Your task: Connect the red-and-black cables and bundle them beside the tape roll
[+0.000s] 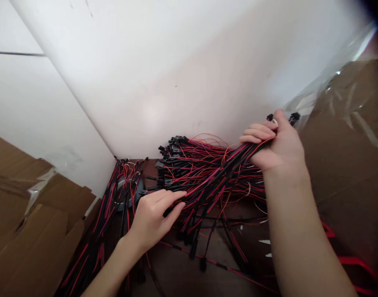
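A thick bundle of red and black wires (pixel 207 173) with black connectors at the ends lies across the middle of the view. My right hand (pixel 275 142) is closed round one end of the bundle and lifts it at the right. My left hand (pixel 154 214) reaches into the lower left part of the bundle, its fingers stretched out and pinching at a few wires. A second bunch of red and black wires (pixel 114 198) runs down the left side, over a dark round object (pixel 131 194).
A white wall (pixel 176 62) stands close behind the wires. Brown cardboard (pixel 37 222) lies at the left. At the right is more cardboard under clear plastic film (pixel 346 103). Loose wires and small white bits lie on the dark brown surface (pixel 183 268) below.
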`<state>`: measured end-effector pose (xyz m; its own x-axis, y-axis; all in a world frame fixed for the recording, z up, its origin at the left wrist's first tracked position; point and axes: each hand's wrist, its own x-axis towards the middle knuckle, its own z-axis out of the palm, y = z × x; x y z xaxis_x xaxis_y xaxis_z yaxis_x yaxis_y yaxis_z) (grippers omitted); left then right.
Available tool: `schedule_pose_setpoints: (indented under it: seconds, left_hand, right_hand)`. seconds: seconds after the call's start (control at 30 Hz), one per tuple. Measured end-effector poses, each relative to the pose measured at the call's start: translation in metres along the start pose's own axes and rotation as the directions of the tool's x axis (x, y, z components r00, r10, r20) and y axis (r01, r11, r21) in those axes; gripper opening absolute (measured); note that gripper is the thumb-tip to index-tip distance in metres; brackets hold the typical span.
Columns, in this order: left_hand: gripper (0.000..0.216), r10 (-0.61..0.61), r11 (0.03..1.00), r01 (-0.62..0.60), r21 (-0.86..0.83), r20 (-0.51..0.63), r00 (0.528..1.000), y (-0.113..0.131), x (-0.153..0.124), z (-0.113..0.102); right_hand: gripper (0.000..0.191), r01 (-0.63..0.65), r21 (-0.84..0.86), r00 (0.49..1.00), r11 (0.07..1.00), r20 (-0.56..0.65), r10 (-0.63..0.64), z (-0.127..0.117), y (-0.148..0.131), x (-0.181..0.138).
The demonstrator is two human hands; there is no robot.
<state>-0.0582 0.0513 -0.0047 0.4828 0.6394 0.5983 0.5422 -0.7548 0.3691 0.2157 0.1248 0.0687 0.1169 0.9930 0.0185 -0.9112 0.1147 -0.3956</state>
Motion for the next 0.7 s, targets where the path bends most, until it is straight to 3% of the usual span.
schedule_pose_setpoints:
  seconds: [0.13, 0.23, 0.47, 0.7]
  left_hand:
    - [0.021, -0.022, 1.0, 0.022, 0.002, 0.021, 1.0, -0.004, -0.001, -0.002]
    - [0.028, -0.085, 0.996, 0.087, -0.032, 0.052, 0.995, -0.005, -0.002, -0.002]
    - [0.021, -0.149, 0.974, 0.163, -0.157, 0.094, 0.984, -0.005, 0.001, -0.007]
    - [0.017, -0.21, 0.94, 0.221, -0.26, 0.071, 0.975, -0.005, 0.004, -0.01]
  right_hand:
    - [0.052, 0.048, 0.049, 0.994, 0.998, -0.098, -0.043, -0.002, -0.004, -0.002]
    - [0.045, 0.105, -0.011, 0.983, 0.994, -0.149, -0.105, -0.005, -0.009, -0.002]
    - [0.037, 0.182, -0.089, 0.965, 0.979, -0.177, -0.196, -0.014, -0.023, -0.004]
    - [0.034, 0.187, -0.095, 0.949, 0.978, -0.241, -0.204, -0.021, -0.026, 0.001]
